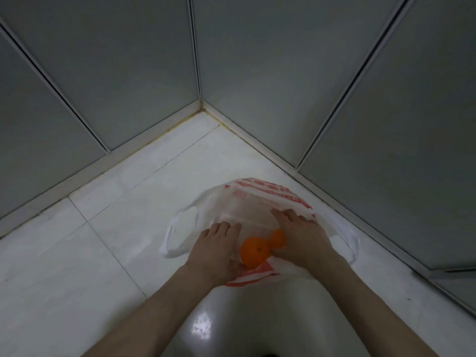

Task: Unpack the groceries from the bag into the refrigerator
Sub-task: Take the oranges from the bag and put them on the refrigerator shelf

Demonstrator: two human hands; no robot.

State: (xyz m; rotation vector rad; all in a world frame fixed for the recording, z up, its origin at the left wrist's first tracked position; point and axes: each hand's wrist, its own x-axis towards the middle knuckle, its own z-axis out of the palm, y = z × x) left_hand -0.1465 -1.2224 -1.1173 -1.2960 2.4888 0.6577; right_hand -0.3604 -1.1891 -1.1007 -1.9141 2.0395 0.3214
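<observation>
The bag (260, 202) is lying on the white tiled floor (103, 253); the left hand (216, 253) is cupping one orange (253, 252); the right hand (298, 235) is pressing flat, fingers relaxed, beside another orange (279, 237), which is risking rolling out if nudged.

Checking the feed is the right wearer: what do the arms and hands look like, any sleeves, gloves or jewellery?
Both forearms are bare to the frame edge, no sleeves showing. The left hand and right hand wear no gloves; no rings, watch or markings are visible.

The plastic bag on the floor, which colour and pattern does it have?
The plastic bag is translucent white with red stripes and print, seen in the head view.
</observation>
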